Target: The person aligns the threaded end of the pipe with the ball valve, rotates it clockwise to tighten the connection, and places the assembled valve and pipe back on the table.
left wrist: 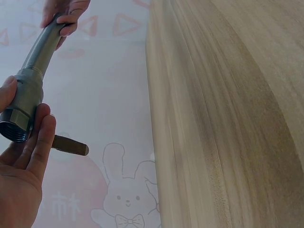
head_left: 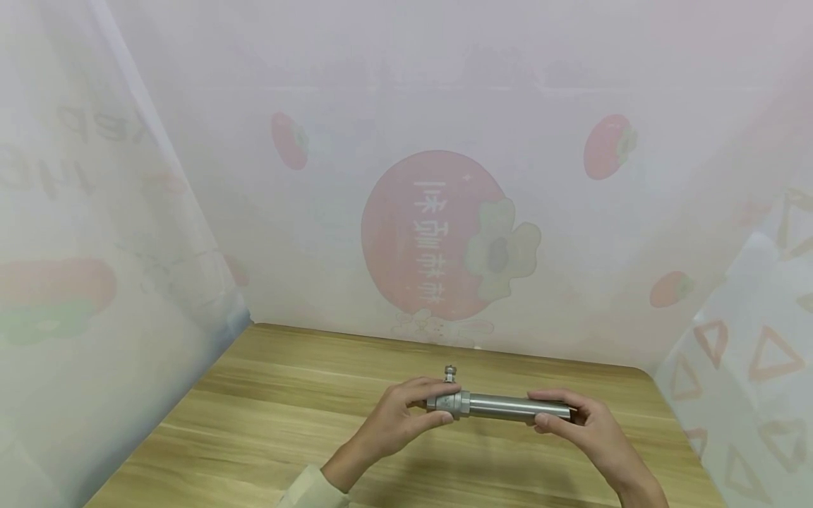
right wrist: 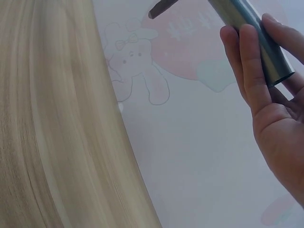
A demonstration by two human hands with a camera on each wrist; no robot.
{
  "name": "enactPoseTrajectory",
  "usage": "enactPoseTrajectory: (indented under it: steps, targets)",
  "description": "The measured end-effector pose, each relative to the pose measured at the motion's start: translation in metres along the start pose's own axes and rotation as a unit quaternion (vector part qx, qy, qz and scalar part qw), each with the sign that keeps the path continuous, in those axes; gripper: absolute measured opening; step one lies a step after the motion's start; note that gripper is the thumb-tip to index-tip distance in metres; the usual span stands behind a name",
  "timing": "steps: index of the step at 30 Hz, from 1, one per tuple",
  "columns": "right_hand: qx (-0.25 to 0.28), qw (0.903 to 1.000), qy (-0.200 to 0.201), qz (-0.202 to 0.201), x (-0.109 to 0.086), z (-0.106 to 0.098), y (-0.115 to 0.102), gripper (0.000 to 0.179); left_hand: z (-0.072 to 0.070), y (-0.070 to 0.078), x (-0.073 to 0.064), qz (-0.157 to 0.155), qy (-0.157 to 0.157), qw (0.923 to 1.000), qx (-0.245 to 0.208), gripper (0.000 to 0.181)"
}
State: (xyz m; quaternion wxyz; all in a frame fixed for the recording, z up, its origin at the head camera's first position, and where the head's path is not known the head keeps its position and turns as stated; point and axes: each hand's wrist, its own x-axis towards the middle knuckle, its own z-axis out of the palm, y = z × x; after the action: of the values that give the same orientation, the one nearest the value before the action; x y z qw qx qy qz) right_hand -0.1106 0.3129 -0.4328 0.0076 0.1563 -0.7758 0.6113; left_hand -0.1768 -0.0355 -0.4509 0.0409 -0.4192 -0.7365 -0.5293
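Observation:
A metal ball valve [head_left: 448,403] is joined to one end of a smooth steel pipe [head_left: 504,407], held nearly level above the table. My left hand [head_left: 396,420] grips the valve body between thumb and fingers. At the pipe's other end, my right hand [head_left: 593,427] holds it with the thumb on the near side and fingers on the far side. The valve's lever handle [left wrist: 70,145] sticks out past my left fingers, away from me. An open threaded port [left wrist: 14,130] shows at the valve's free end. In the right wrist view, the pipe's plain end [right wrist: 280,78] lies within my right fingers.
Beneath the hands is a wood-grain table [head_left: 267,381]. Pale curtains printed with persimmons and a rabbit [left wrist: 124,194] surround it. The back curtain [head_left: 330,282] rises at the table's far edge, with side curtains [head_left: 190,317] at left and right.

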Motion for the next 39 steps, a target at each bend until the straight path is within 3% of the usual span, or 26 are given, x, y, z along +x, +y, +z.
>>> enactPoseTrajectory:
  steps: [13, 39]
  targets:
    - [0.008, 0.9976, -0.043, -0.054, 0.0016, 0.0001, 0.0053, 0.043, -0.0011, -0.0012, -0.0011, 0.001, 0.003, 1.0000, 0.000, 0.045]
    - [0.005, 0.9989, -0.033, -0.034, 0.0016, -0.0005, 0.0045, 0.041, -0.0029, -0.0013, -0.0006, -0.011, -0.003, 0.9999, 0.004, 0.045]
